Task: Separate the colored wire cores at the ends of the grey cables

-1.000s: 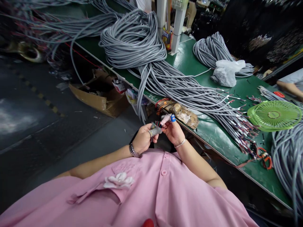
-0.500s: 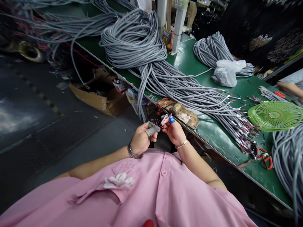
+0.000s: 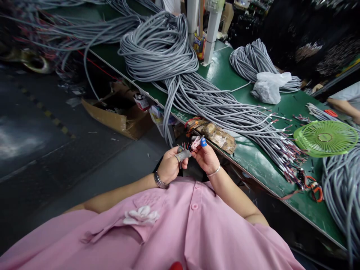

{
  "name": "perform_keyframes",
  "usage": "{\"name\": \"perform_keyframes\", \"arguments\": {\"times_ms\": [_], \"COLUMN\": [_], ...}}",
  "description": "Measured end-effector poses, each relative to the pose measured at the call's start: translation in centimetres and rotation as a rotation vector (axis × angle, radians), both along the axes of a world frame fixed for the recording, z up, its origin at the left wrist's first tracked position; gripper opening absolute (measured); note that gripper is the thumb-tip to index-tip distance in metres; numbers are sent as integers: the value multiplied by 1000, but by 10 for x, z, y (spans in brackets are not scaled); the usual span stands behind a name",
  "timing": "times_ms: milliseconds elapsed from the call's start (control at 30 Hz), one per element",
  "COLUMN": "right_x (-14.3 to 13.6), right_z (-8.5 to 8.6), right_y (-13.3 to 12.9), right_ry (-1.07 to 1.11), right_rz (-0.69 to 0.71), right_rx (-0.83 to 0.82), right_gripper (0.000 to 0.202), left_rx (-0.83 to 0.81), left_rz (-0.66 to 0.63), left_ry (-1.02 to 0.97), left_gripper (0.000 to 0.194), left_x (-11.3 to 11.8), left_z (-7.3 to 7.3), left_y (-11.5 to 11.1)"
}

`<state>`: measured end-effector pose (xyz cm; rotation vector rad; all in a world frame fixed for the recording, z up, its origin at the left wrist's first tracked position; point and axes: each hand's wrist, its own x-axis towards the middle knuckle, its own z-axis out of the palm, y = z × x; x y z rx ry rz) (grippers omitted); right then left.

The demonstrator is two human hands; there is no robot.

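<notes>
My left hand (image 3: 170,164), its thumb and a finger wrapped in grey coverings, is closed on a cable end whose thin coloured wires (image 3: 184,146) fan out at the top. Close on its right, my right hand (image 3: 207,159) pinches a small pink clip (image 3: 195,143) beside the wire tips. A blue cover (image 3: 203,142) sits on one fingertip of that hand. Both hands are in front of the pink shirt, near the table's edge. Which wire the clip touches is too small to tell.
Grey cable coils (image 3: 160,48) and a long cable bundle (image 3: 225,105) lie on the green table (image 3: 253,168). A green fan (image 3: 325,138), orange-handled tool (image 3: 317,192) and plastic bag (image 3: 268,88) are at the right. A cardboard box (image 3: 112,119) stands below. Another person's arm (image 3: 344,108) shows far right.
My left hand has shifted slightly right, and my right hand slightly left. Both keep their holds, and the wires look a little more upright.
</notes>
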<state>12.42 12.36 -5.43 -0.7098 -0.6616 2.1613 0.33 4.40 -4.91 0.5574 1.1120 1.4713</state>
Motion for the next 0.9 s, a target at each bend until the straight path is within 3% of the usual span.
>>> {"name": "perform_keyframes", "arguments": {"times_ms": [233,433,900], "right_x": [7,10,2], "right_z": [-1,6,14], "right_y": [1,1,6], "right_ry": [-15,-56,-233], "right_rz": [84,120,6], "right_rx": [-56,-45,25], "right_gripper": [45,46,40], "left_rx": [11,37,57], "left_rz": [12,12,4], "left_ry": [10,16,2], "left_gripper": [16,14,12], "left_x": [-2,-2,-5], "left_z": [3,5,10], "left_y": [-9,-14,0]}}
